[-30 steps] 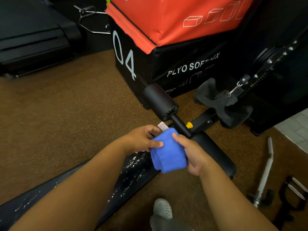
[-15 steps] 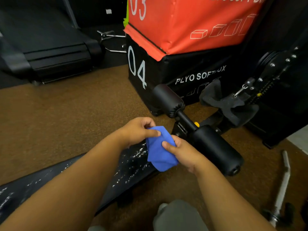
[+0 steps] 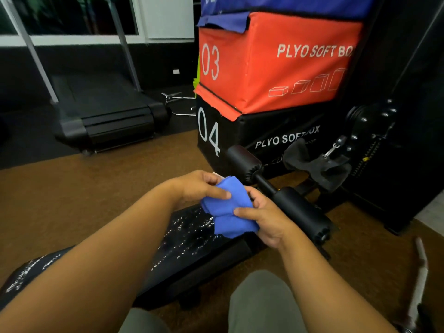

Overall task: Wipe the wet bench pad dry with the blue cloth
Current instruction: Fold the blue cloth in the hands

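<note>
Head view: we see both hands w/ the folded blue microfibre cloth (image 3: pixel 225 209) held between them, just above the near end of the black padded vinyl bench pad (image 3: pixel 192 239). Left hand (image 3: pixel 197 186) pinches the cloth's upper left part, thumb laid across the top of the fabric, other fingers curled behind it. Right hand (image 3: pixel 266 217) grips the cloth's right side, thumb pressing on the front fold, fingers wrapped under. A small white tag pokes out behind the left fingers. Cloth is bunched, lower corner hanging twd the pad; whether it touches the pad we can't tell.

Pad runs from lower left to centre, surface speckled w/ water droplets, esp. near the cloth & at the far left end. Just right of the hands: two black cylindrical foam roller pads (image 3: pixel 300 212) on a metal bar. Behind them a stack of plyo soft boxes: black one marked 04 (image 3: pixel 223 131), orange one marked 03 (image 3: pixel 271 61) on top, a blue one above that. Black treadmill (image 3: pixel 105 111) at upper left on brown speckled rubber floor (image 3: pixel 96 183). Silver metal bar handle (image 3: pixel 420 267) lies on the floor at the right. Grey trouser legs at bottom edge.
</note>
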`<state>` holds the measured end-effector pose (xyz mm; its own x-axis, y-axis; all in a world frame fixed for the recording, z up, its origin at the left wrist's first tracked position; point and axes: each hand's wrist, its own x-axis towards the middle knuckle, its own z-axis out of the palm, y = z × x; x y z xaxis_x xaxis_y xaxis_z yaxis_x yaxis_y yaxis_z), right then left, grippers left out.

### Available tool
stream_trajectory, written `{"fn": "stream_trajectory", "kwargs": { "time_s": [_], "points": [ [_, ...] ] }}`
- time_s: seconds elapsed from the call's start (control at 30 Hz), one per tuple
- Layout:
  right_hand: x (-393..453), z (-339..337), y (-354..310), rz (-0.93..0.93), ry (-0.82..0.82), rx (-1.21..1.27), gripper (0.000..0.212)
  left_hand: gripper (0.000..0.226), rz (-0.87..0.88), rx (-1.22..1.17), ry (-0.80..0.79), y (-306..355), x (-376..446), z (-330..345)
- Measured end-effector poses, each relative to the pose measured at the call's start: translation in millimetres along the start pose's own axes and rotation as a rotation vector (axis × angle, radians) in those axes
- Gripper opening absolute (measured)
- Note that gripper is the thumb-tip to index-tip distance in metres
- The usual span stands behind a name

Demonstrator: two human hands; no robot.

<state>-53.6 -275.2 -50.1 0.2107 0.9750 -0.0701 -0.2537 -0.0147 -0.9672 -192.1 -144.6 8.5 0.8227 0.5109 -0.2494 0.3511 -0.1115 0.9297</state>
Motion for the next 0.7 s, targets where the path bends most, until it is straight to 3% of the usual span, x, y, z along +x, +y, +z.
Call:
{"fn": "stream_trajectory", "kwargs": {
  "time_s": [0.23, 0.43, 0.5, 0.6, 0.7],
  "points": [
    [-0.8, 1.4, -20.5, -0.038, -0.051, -0.049, 0.036, 0.016, 0.053, -0.076, 0.048, 9.1, -11.5, -1.2],
    [15.0, -12.9, -7.8, 0.209, 0.027, -0.135, 0.065, 0.007, 0.146, -0.165, 0.129, -10.0, -1.1, -9.3],
    [14.6, -22.1, 3.0, 0.22, 0.005, 0.032, 0.061, 0.006, 0.163, -0.217, 0.138, -25.2, 2.7, -5.4],
    [24.7, -30.9, 35.1, 0.167, -0.151, 0.503, 0.066, 0.025, 0.152, -0.381, 0.096, -53.8, 25.0, 5.0],
    [41.9, -29.4, 72.6, 0.172, -0.335, 0.862, 0.074, 0.03, 0.12, -0.359, 0.056, -80.5, 56.3, 9.4]
  ]
}}
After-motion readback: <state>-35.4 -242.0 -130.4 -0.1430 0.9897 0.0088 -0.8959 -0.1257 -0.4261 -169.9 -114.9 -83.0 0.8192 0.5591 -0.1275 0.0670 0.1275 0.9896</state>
